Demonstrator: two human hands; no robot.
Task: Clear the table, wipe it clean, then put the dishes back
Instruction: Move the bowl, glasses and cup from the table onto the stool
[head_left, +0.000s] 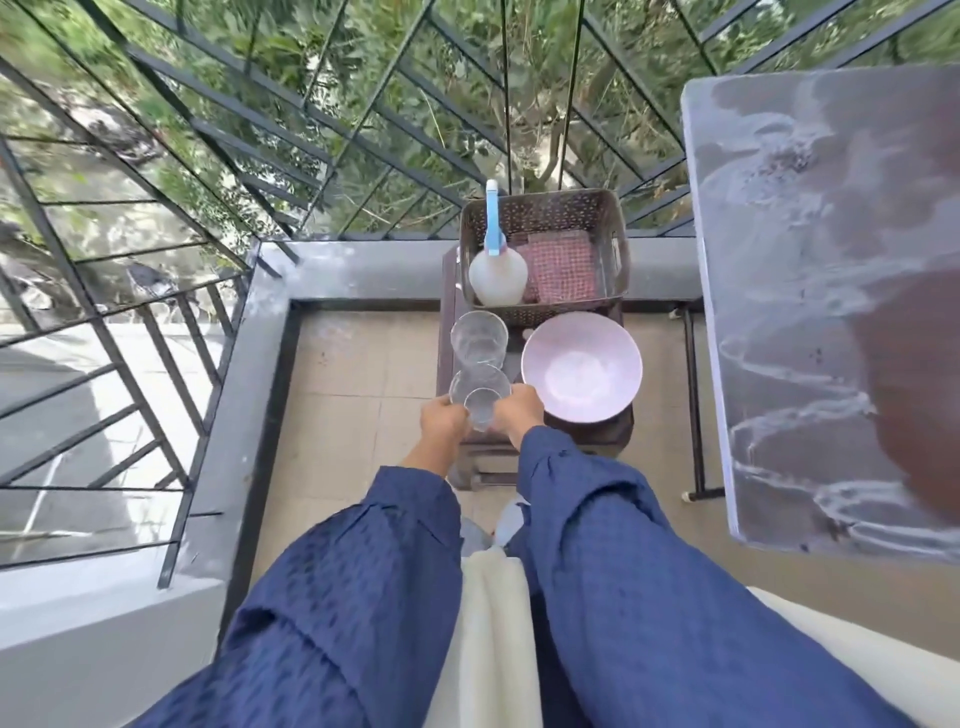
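A clear drinking glass (480, 397) stands at the near left of a small dark stool (597, 434). My left hand (443, 422) and my right hand (519, 410) grip it from either side. A second clear glass (478, 338) stands just behind it. To the right on the stool sits a pale pink bowl (582, 366). At the back, a brown perforated basket (545, 213) holds a white spray bottle (497, 275) with a blue nozzle and a red checked cloth (563, 270). The grey table (831, 291) at the right shows wet smeared streaks.
A black metal railing (208, 156) and a grey concrete ledge (363, 270) close off the balcony at the left and back. Beige floor tiles (353, 374) lie between ledge and stool. The table's dark leg (693, 405) stands right of the stool.
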